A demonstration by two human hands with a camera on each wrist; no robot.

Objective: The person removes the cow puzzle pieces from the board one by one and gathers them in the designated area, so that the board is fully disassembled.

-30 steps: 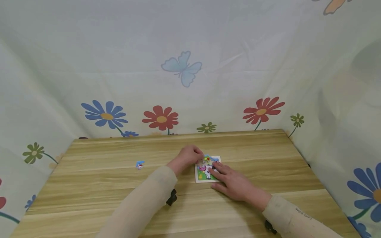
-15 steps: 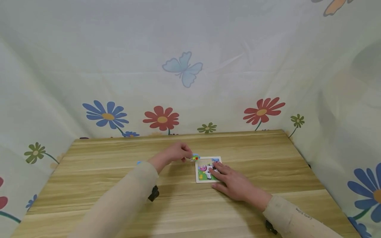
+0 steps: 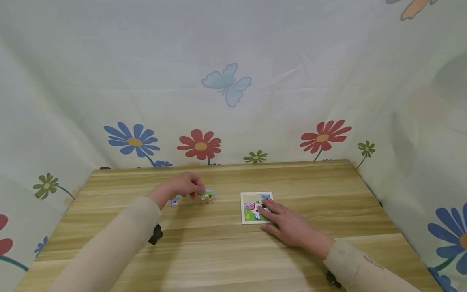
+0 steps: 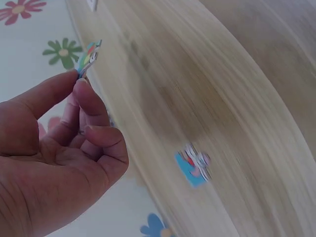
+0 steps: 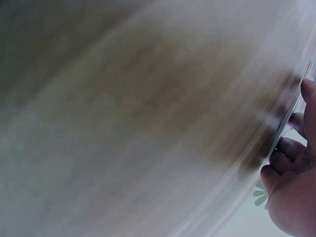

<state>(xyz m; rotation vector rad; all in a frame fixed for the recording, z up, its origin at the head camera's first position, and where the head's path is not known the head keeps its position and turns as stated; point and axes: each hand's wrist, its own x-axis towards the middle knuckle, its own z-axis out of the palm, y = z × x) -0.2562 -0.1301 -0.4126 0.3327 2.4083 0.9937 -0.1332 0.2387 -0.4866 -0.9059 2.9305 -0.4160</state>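
Observation:
My left hand (image 3: 187, 185) pinches a small jigsaw piece (image 3: 208, 195) between thumb and forefinger, held above the table. In the left wrist view that puzzle piece (image 4: 89, 59) is seen nearly edge-on, with blue, green and red print. A second jigsaw piece (image 4: 193, 166), blue with red and pink shapes, lies on the wood below the hand. On the right, a white-framed cow puzzle (image 3: 251, 211) lies flat, its upper left part bare of pieces. My right hand (image 3: 290, 225) rests on the puzzle's right side with fingers spread.
The wooden table (image 3: 226, 255) runs back to a hanging cloth (image 3: 277, 117) printed with flowers and butterflies. The cloth also borders both sides. The loose piece lies left of the puzzle, partly behind the left hand in the head view.
My left hand has moved left, away from the puzzle, carrying the jigsaw piece toward the loose one. The puzzle's upper left part now shows bare. The right hand has stayed put.

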